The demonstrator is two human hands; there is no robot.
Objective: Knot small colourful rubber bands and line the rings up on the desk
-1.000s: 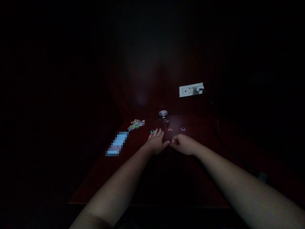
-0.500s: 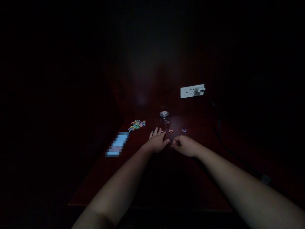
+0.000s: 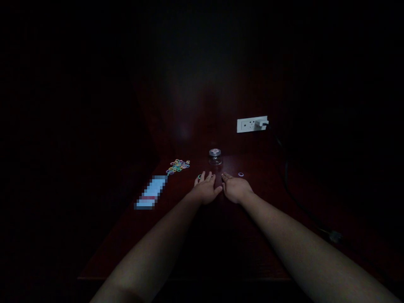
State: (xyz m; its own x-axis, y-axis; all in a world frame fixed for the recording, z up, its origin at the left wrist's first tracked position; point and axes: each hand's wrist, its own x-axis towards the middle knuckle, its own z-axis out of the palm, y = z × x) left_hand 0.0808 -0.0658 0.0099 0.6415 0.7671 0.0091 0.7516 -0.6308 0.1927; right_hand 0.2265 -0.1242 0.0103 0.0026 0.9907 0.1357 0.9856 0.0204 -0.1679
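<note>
On the dark red table, my left hand lies with its fingers spread over small rings that look like hair ties. A green hair tie peeks out at its fingertips; the others under the fingers are mostly hidden. Close beside it, my right hand rests flat with its fingers stretched forward; whatever lies beneath them cannot be seen. A purple hair tie sits just beyond the right hand. Behind both hands stands a clear jar with its lid on.
A pile of coloured hair ties lies at the table's left, above a blurred-out bright phone-like rectangle. On the back panel is a white socket with a plug in it; its black cable runs down the right side. Surroundings are dark.
My right hand has moved left towards the left hand, and its curled fingers have straightened. The orange hair tie seen between the hands is now out of sight. The view has shifted slightly.
</note>
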